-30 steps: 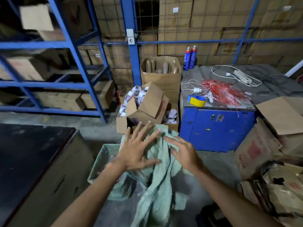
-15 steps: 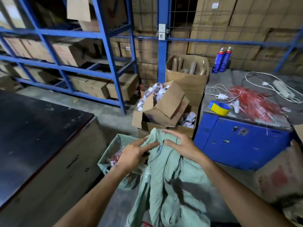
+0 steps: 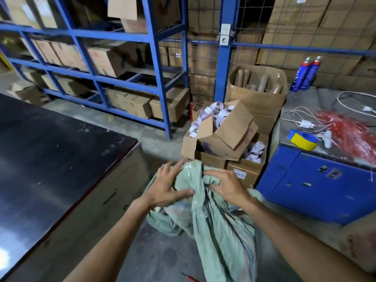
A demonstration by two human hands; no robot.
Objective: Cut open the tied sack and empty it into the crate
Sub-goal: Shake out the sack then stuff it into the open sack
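Gripping now: the left hand (image 3: pixel 162 190) has gone from splayed flat a second ago to fingers (image 3: pixel 173 166) spread over the top fold of the pale green woven plastic sack (image 3: pixel 213 216), thumb pressed beneath; it clasps loosely rather than clenching.
Right fingers: the right hand (image 3: pixel 225 185) curls tighter than before, its fingers (image 3: pixel 211 173) pinching a dark-creased bunch of sack cloth.
Change: both hands have closed in on the sack's upper end, and the view has swung left and nearer.
Meaning: the sack hangs limp and slack, so I judge it is already open and being shaken out or gathered; no tie or blade shows.
Sack: thin, crinkly, faintly glossy weave, draped in long soft folds from the hands down to the bottom edge of view.
Crate: the pale green container (image 3: pixel 160 222) shows only as a rim just below the left wrist, mostly hidden by the sack; its contents cannot be made out.
Surroundings: the dark matte table (image 3: pixel 50 159) stands left, open brown cardboard boxes (image 3: pixel 223 137) behind, the blue metal cabinet (image 3: pixel 317 186) right.
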